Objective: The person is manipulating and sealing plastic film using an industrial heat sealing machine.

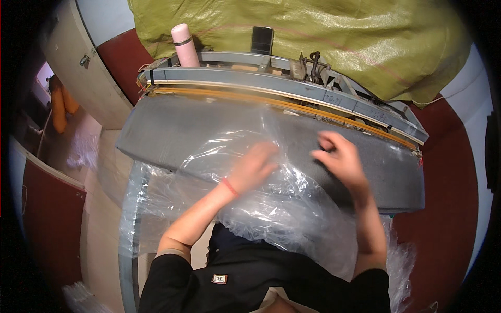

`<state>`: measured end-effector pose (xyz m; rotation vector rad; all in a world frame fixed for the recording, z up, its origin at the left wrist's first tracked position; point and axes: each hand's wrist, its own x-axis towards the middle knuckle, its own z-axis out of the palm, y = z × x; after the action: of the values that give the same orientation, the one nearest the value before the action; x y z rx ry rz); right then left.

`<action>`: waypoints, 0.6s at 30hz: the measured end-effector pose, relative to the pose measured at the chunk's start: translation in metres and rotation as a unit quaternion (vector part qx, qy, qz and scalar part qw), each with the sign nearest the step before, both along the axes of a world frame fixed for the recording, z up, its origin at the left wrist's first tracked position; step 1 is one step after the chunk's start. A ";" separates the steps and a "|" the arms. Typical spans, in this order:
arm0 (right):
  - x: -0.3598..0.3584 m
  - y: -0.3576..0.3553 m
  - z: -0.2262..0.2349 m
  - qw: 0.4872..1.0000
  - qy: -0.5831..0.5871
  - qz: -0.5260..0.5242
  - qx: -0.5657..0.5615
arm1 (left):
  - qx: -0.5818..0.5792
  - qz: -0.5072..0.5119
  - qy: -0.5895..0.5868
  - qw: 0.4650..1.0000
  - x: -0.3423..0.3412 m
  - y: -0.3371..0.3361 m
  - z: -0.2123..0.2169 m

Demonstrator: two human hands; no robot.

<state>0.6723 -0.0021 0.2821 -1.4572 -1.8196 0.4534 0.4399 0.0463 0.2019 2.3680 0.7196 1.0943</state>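
Clear plastic film (276,208) lies bunched across my lap and over the front of a long, grey cloth-covered padded board (172,122). My left hand (254,166), a red band around its wrist, is over the film near the middle of the board. Motion smears its fingers, so whether they grip the film cannot be made out. Farther right, my right hand (342,160) hovers above the grey cloth just beyond the film's edge. Its fingers are bent, with thumb and forefinger apart and nothing visible between them.
Behind the board runs a grey metal bar (292,86) with an orange strip (250,96) along it. A pink bottle (185,46) and a dark phone-like slab (262,40) stand there, before a yellow-green woven sheet (313,31). A door (86,62) is at the left. More film hangs below.
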 end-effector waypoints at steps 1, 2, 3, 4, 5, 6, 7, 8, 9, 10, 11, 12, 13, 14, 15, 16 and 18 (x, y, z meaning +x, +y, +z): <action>-0.027 0.021 -0.001 0.997 0.018 0.049 0.051 | 0.001 0.005 -0.001 1.000 0.001 -0.003 0.001; -0.047 0.037 -0.005 0.992 -0.035 0.013 0.121 | 0.012 -0.002 -0.007 1.000 0.007 -0.004 0.004; -0.066 0.054 -0.013 0.978 -0.085 -0.019 0.189 | 0.023 -0.004 -0.011 1.000 0.010 -0.005 0.006; -0.084 0.070 -0.021 0.981 -0.069 -0.054 0.176 | 0.014 -0.001 -0.021 1.000 0.012 -0.009 0.009; -0.094 0.084 -0.029 0.981 -0.053 -0.088 0.162 | 0.016 0.001 -0.022 1.000 0.011 -0.010 0.011; -0.092 0.101 -0.041 0.981 -0.053 -0.086 0.164 | 0.022 -0.027 -0.010 0.999 0.010 -0.011 0.013; -0.088 0.119 -0.057 0.995 -0.018 -0.073 0.064 | 0.023 -0.054 0.004 0.998 0.009 -0.010 0.011; -0.088 0.126 -0.064 0.998 0.017 -0.056 -0.035 | 0.087 -0.019 0.030 0.996 -0.001 -0.008 0.013; -0.083 0.125 -0.064 0.998 0.016 -0.057 -0.036 | 0.121 0.066 0.033 0.990 -0.009 -0.004 0.020; -0.076 0.123 -0.064 0.982 0.185 -0.031 -0.030 | 0.154 0.150 0.035 0.976 -0.017 0.001 0.030; -0.069 0.121 -0.064 0.937 0.349 -0.003 -0.023 | 0.135 0.196 -0.017 0.971 -0.026 0.009 0.035; -0.061 0.114 -0.056 0.930 0.365 -0.046 -0.015 | 0.064 0.233 0.003 0.970 -0.041 0.012 0.035; -0.055 0.101 -0.039 0.920 0.383 -0.081 -0.010 | -0.106 0.113 -0.020 0.988 -0.073 0.026 0.009; -0.040 0.089 -0.029 0.906 0.407 -0.111 0.026 | -0.291 -0.021 -0.015 0.956 -0.094 0.027 0.008; -0.009 0.081 -0.028 0.931 0.328 -0.144 0.072 | -0.316 -0.075 0.074 0.943 -0.105 0.018 0.019; 0.017 0.072 -0.021 0.929 0.286 -0.224 0.062 | -0.340 -0.123 0.162 0.918 -0.120 0.009 0.032; 0.090 0.048 -0.025 0.927 0.212 -0.285 0.121 | -0.410 -0.090 0.256 0.870 -0.153 0.002 0.036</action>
<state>0.7620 0.0459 0.2573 -1.4906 -1.0110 0.2123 0.2865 0.0480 0.2384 1.8793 0.8827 -0.0037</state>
